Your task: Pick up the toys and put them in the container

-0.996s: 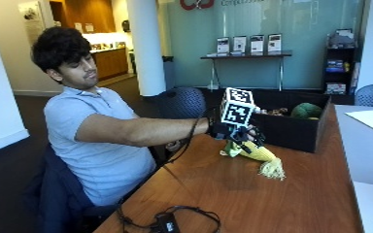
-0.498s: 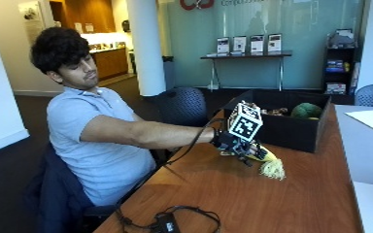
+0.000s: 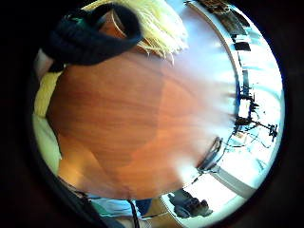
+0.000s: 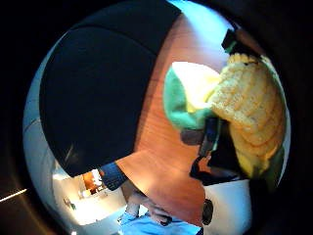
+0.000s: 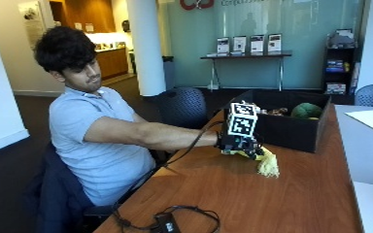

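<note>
while gripping corn toy (image 5: 262, 158), right hand (image 5: 237, 143) curls.

Count, from the outside view:

- One person, seated.
- One wooden table (image 5: 290, 194).
- One black container (image 5: 290, 128) on it.
- One corn toy (image 5: 264, 160) on the table, under the one gloved hand (image 5: 238, 143).
- In the container: one green round toy (image 5: 307, 110); other contents show beside it, too dim to count.
- One white sheet (image 5: 371, 119) on the adjoining table.
</note>
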Tool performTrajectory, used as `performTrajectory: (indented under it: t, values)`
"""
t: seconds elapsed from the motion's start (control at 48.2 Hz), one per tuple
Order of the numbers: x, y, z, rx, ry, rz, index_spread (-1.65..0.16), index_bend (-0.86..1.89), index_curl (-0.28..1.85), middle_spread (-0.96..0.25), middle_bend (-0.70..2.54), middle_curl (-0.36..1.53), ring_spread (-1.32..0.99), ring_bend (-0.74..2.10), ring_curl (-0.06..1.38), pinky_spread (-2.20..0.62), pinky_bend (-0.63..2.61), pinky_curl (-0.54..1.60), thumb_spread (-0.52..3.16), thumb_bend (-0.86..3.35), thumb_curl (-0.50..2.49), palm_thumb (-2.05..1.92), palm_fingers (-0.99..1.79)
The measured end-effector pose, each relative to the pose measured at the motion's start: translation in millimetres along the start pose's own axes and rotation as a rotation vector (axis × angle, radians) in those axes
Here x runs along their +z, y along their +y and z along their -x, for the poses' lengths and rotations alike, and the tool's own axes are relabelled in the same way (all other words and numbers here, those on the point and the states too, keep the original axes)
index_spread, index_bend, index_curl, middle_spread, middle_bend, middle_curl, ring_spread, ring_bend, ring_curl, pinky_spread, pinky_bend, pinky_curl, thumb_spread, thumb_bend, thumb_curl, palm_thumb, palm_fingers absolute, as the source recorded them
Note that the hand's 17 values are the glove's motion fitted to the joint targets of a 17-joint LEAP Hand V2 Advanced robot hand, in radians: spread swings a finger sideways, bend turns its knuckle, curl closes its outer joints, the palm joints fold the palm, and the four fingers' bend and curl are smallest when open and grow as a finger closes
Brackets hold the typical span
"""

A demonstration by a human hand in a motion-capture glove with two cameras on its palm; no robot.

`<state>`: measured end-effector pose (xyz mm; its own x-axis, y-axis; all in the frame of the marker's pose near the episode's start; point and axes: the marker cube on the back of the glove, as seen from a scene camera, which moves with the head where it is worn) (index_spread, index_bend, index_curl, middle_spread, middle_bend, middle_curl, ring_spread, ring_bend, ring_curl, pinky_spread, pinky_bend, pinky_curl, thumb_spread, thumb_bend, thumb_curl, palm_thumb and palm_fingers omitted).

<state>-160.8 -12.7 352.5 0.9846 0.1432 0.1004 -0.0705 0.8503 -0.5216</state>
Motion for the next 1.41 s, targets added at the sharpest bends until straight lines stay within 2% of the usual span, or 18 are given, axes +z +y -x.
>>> performTrajectory:
  t: [0.249,0.581,0.85,1.016,1.161,1.41]
  values:
    - [5.7,-3.4,6.7,0.008,-0.091,-0.209,-0.24,0.23,0.44,0.11,0.12,0.2,-0.29,1.05,0.57,-0.32,1.03,0.4,1.63,0.38,0.39,0.48,0.69]
    - [6.5,-4.5,13.5,0.011,-0.123,-0.295,-0.21,0.32,0.54,0.1,0.16,0.2,-0.31,1.05,0.61,-0.4,1.04,0.45,1.49,0.44,0.57,0.69,0.75]
    - [-14.8,-3.6,4.6,0.036,-0.171,-0.277,-0.19,0.35,0.6,0.09,0.2,0.22,-0.31,1.01,0.62,-0.4,1.02,0.45,1.31,0.37,0.69,0.71,0.75]
    - [-57.2,-3.2,6.4,0.036,-0.22,-0.322,-0.18,0.37,0.63,0.07,0.19,0.24,-0.32,0.97,0.62,-0.4,0.99,0.44,1.13,0.31,0.77,0.71,0.8]
    - [-116.4,-2.1,20.3,0.002,-0.255,-0.405,-0.18,0.38,0.65,0.07,0.18,0.25,-0.32,0.95,0.63,-0.4,0.98,0.44,1.01,0.28,0.83,0.72,0.81]
    - [-212.5,-11.2,90.2,-0.11,-0.198,-0.506,-0.17,0.38,0.67,0.06,0.18,0.26,-0.33,0.92,0.64,-0.4,0.98,0.44,0.85,0.24,0.92,0.75,0.82]
